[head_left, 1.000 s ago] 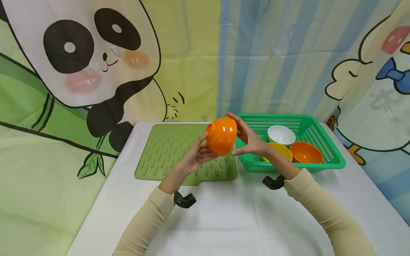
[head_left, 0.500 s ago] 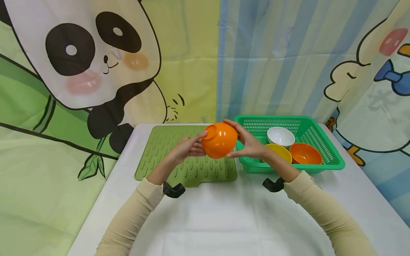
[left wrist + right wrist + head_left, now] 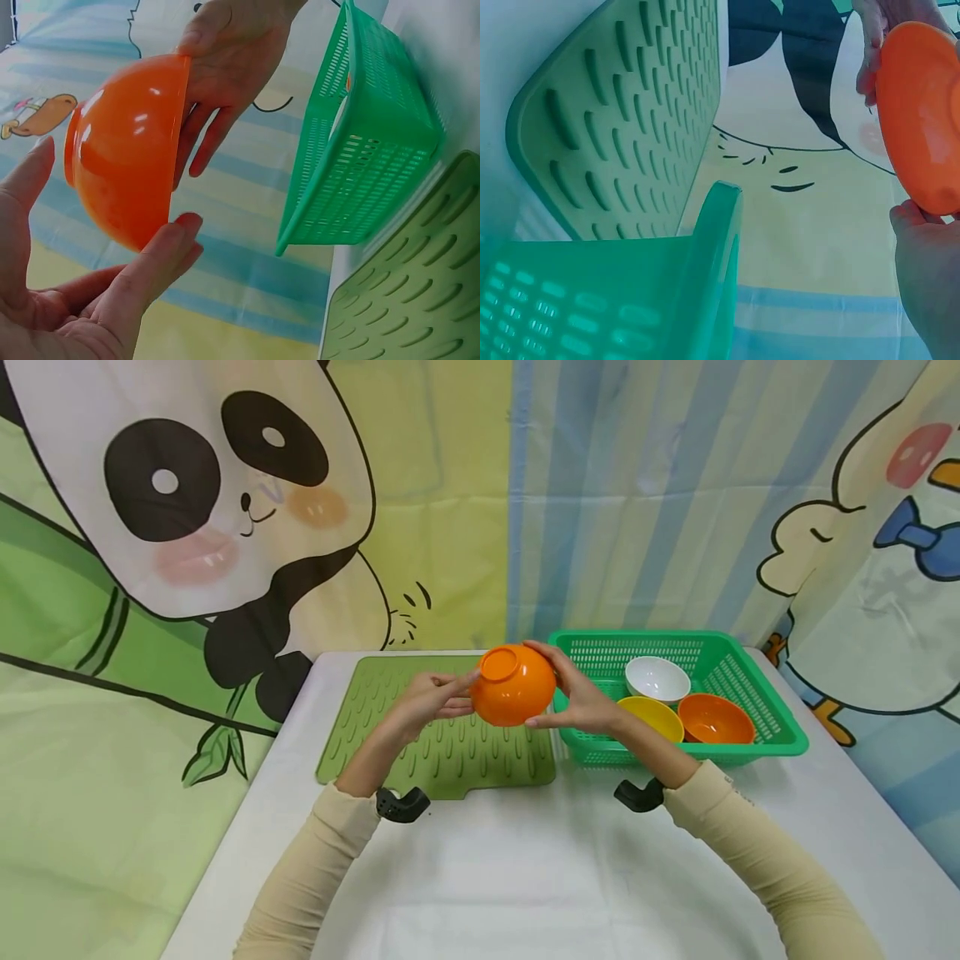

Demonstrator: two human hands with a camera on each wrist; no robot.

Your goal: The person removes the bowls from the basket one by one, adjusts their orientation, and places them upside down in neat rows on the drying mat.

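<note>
An orange bowl [image 3: 517, 693], tipped with its round foot turned up toward the head camera, is held in the air above the right part of the green ridged mat [image 3: 420, 752]. My right hand [image 3: 588, 702] grips it by the rim, thumb low and fingers at the far side. The left hand [image 3: 427, 702] is at the other side with fingers extended. In the left wrist view its fingertips [image 3: 184, 229] touch near the bowl's rim, while the thumb [image 3: 37, 169] stands off from the foot. The bowl's inside is hidden from the head view.
To the right stands a green perforated basket [image 3: 780, 727]. Inside it are a white bowl [image 3: 658, 678], a yellow bowl [image 3: 651, 717] and a second orange bowl [image 3: 716, 720]. A white cloth [image 3: 540, 868] covers the table; printed curtains [image 3: 442, 527] hang behind.
The held bowl has turned so its foot faces up more toward the head camera. My left hand has shifted left and loosened, while the right hand has closed onto the rim.
</note>
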